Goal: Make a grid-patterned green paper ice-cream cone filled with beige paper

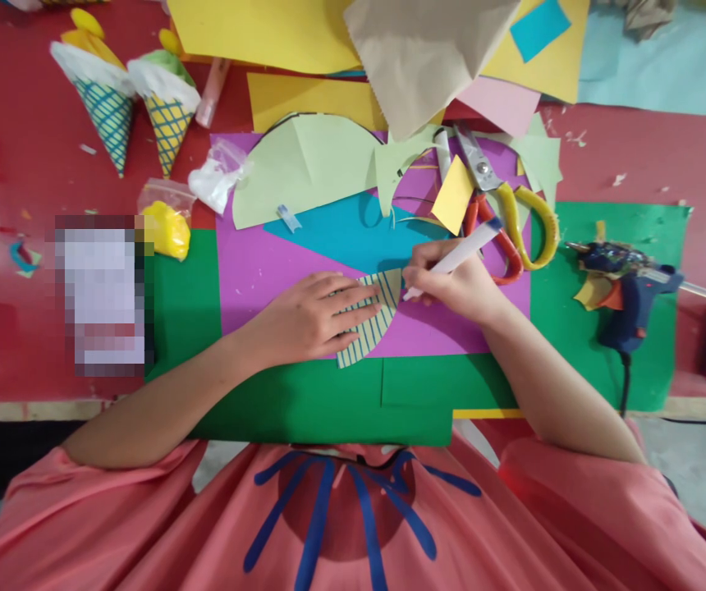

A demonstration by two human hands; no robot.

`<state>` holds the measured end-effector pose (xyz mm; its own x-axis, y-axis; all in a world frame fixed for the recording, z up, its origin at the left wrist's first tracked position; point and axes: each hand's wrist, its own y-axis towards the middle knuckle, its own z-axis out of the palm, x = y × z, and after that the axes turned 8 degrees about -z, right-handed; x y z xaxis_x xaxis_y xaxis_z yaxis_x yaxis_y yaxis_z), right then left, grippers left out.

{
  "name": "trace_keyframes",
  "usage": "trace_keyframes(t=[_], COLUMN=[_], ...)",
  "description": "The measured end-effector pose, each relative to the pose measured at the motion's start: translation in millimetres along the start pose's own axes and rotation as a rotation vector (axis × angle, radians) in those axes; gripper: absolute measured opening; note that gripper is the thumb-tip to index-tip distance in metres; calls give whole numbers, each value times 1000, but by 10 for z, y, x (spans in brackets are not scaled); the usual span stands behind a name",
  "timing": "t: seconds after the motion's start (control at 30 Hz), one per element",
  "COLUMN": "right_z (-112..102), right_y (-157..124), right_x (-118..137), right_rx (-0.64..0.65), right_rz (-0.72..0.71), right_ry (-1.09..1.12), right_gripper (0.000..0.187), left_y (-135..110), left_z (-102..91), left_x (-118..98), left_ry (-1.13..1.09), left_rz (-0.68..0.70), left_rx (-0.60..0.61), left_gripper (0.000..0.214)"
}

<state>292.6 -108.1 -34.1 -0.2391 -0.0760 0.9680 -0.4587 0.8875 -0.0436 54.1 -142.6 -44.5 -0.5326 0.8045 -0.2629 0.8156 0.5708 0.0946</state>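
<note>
My left hand (309, 316) lies flat with its fingers spread over a pale green paper piece (390, 297) marked with dark parallel lines. That piece rests on a purple sheet (248, 287). In my right hand (451, 279) is a white marker (467, 246), gripped between thumb and fingers, its tip low beside the right edge of the striped paper. Whether the tip touches the paper I cannot tell. Just beyond lie a blue paper piece (334, 234) and a larger pale green cut-out (304, 164) with a curved edge.
Yellow-handled scissors (513, 205) and red-handled scissors (506, 258) lie right of centre. A glue gun (627, 295) is at the right. Two paper ice cream cones (107, 111) stand out at upper left, above a bag of yellow clay (168, 230) and a bag of white clay (214, 182).
</note>
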Motion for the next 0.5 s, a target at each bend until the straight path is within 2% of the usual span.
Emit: trace_keyframes(t=[0.07, 0.13, 0.3, 0.5], right_z=[10, 36, 80, 75], right_y=[17, 32, 44, 38], right_x=[-36, -61, -58, -56], right_rx=[-154, -249, -223, -206], right_rz=[0, -28, -83, -86], right_ry=[52, 1, -188, -208], right_gripper=[28, 29, 32, 33], left_y=[4, 8, 6, 6], left_z=[-7, -15, -18, -19], left_x=[-2, -4, -8, -7], left_ry=[5, 10, 7, 26], left_rz=[-1, -11, -14, -15], left_rx=[4, 28, 10, 25], left_gripper=[40, 39, 40, 39])
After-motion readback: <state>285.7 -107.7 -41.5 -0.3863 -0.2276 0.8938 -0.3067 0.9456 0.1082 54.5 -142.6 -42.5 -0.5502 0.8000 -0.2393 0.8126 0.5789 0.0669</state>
